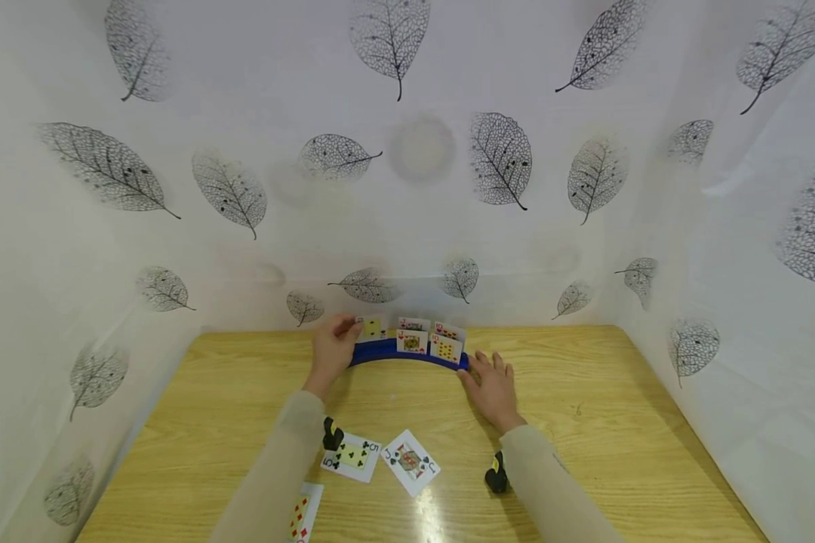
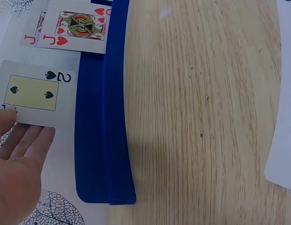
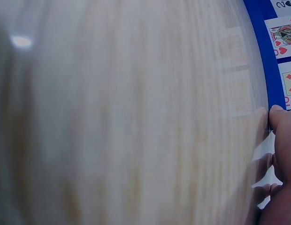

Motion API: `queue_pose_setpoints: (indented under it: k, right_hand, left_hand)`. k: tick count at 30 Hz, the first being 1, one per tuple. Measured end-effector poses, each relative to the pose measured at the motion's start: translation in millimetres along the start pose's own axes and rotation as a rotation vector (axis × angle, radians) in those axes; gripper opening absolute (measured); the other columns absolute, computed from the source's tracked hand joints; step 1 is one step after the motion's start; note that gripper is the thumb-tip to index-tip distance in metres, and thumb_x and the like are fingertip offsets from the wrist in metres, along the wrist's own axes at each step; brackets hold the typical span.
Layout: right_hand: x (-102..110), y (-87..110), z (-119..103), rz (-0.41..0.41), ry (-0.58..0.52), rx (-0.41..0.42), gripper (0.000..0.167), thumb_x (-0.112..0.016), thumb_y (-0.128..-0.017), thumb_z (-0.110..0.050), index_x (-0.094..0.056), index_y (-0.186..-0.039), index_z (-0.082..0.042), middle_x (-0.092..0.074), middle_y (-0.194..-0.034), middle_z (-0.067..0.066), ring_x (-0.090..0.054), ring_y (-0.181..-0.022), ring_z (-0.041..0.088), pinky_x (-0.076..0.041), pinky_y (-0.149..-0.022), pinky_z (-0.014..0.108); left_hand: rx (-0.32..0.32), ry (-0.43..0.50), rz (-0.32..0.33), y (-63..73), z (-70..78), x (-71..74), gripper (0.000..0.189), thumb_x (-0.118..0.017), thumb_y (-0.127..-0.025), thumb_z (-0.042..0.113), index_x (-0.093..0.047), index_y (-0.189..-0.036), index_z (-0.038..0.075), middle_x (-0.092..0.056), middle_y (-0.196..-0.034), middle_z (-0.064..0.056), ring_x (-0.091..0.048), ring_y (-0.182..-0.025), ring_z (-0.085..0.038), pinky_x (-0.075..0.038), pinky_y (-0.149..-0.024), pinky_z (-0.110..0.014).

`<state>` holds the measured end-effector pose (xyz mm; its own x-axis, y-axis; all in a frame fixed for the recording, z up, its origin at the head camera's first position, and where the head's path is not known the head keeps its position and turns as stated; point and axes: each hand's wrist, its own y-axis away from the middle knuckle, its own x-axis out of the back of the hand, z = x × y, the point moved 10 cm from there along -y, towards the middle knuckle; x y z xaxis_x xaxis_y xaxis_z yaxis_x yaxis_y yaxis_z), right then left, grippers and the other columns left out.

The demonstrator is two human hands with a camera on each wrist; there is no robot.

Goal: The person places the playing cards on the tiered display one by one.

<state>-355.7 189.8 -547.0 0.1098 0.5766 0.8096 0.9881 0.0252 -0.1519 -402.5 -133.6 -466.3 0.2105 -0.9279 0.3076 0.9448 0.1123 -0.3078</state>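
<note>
At the wooden table (image 1: 584,407)'s far edge, left hand (image 1: 333,352) is pinching upright white two-of-spades card (image 1: 374,329); straight-fingered right hand (image 1: 494,388) is touching crosswise curved blue rack (image 1: 379,350).

A whitish sheet (image 1: 407,241) printed with dark skeleton leaves (image 1: 501,160) hangs beyond the left hand (image 1: 333,348) and right hand (image 1: 494,388) and out to either side, bordering a yellowish wood-grain table (image 1: 618,407) with bright glare (image 1: 429,516) nearer than both hands.
</note>
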Motion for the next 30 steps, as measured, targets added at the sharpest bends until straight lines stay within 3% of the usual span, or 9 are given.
queue_pose_setpoints:
  k: [8,18,30]
  right_hand:
    - [1,1.4,-1,0.009,0.015,0.01,0.053,-0.059,-0.108,-0.037,-0.059,-0.148,-0.003,-0.048,-0.16,0.026,-0.027,-0.155,0.056,-0.014,-0.125,0.076]
    - [1,2.5,-3,0.003,0.018,0.009,0.052,-0.059,-0.108,-0.036,-0.059,-0.148,-0.003,-0.047,-0.16,0.025,-0.026,-0.155,0.056,-0.013,-0.126,0.076]
    - [0,2.3,-3,-0.003,0.021,0.011,0.052,-0.058,-0.108,-0.036,-0.059,-0.149,-0.004,-0.047,-0.16,0.025,-0.025,-0.155,0.056,-0.012,-0.125,0.076]
  left_hand:
    - [-0.003,0.004,0.012,-1.2,-2.0,-2.7,0.014,-0.071,-0.1,0.005,-0.075,-0.111,-0.003,-0.077,-0.111,-0.022,-0.074,-0.102,-0.036,-0.063,-0.089,-0.035]
    - [-0.032,0.01,0.001,-0.6,-3.8,-5.7,0.015,-0.072,-0.098,0.002,-0.074,-0.111,-0.006,-0.075,-0.112,-0.024,-0.073,-0.105,-0.039,-0.062,-0.095,-0.048]
    - [0.0,0.023,-0.036,1.7,-12.7,-7.4,0.016,-0.069,-0.101,0.002,-0.072,-0.115,-0.005,-0.073,-0.116,-0.025,-0.071,-0.11,-0.04,-0.06,-0.099,-0.051]
